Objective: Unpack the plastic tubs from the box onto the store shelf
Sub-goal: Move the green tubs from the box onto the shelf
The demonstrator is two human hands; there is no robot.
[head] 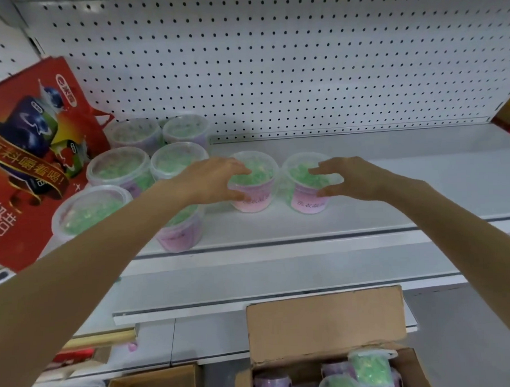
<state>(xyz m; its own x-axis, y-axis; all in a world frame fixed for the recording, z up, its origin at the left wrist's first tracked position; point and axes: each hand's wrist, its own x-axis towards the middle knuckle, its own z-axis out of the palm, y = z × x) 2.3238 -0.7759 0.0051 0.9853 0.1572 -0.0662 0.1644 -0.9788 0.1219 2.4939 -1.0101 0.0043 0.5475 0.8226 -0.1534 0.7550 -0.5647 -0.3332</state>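
A red carton (27, 162) leans in the upper left of the frame. It is printed with dark blue bottles and a gold ribbon of Chinese characters that seem to read 有料嚼着喝, though blur makes this uncertain. Each tub carries a pink-purple label. On the two at the centre of the frame the label begins 洗衣, and the rest is smeared or covered.

The tubs are clear plastic with clear lids and hold pale green beads. Six shelved tubs (118, 170) cluster left of centre beside the carton, on the white shelf (394, 193) in front of a pegboard back (271, 61). The centre tub (252, 200) and the right-hand tub (306, 202) stand upright on the shelf, just beside each other. At the lower right the cardboard box (326, 322) has one flap raised, and it holds more boxed tubs (369, 369), at least one of them tipped on its side. A second cardboard box (154, 385) shows at the bottom edge, left of it.

Both bare arms reach up from the bottom corners. The left hand (215, 179) grasps the centre tub, with fingers over the lid and thumb on the wall. The right hand (349, 177) grasps the right-hand tub, with fingers over its rim and thumb on the label.
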